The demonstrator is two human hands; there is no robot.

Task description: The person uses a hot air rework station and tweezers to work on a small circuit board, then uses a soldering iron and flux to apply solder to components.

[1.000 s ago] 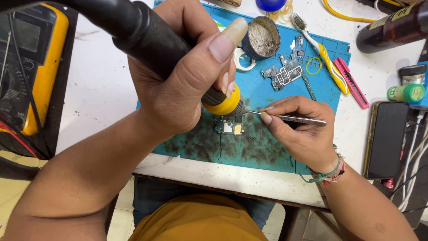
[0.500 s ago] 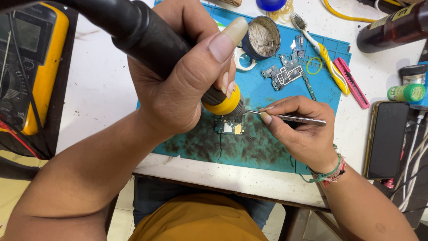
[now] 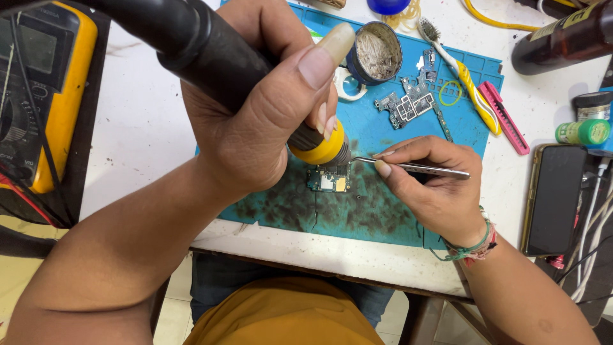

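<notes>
Nearest the camera, both forearms reach in from the bottom edge over the worktop (image 3: 147, 134). The left hand (image 3: 255, 121) comes in from the lower left, wrist raised, its grip closed in a fist round the black handle of a hot-air tool (image 3: 211, 54), thumb laid along the top. The tool's yellow collar and nozzle point down at a small circuit board (image 3: 329, 182), which lies on the scorched lower part of a blue mat (image 3: 383, 134), just under the nozzle.

The right hand (image 3: 431, 188) enters from the lower right, a thread bracelet on its wrist, heel resting on the mat. Its grip is pressed together, thumb and forefinger pinching metal tweezers (image 3: 415, 168) that lie nearly level, the tips reaching left to the board's upper right edge beside the nozzle.

Farther up the mat lie a larger bare circuit board (image 3: 405, 105), a round tin of grey paste (image 3: 375, 54) and a yellow-handled brush (image 3: 463, 80), with a pink cutter (image 3: 504, 118) at the mat's right edge. At the right sit a dark phone (image 3: 554, 198), a green-capped bottle (image 3: 582, 132) and a brown bottle (image 3: 562, 41). At the far left stands a yellow multimeter (image 3: 54, 96).
</notes>
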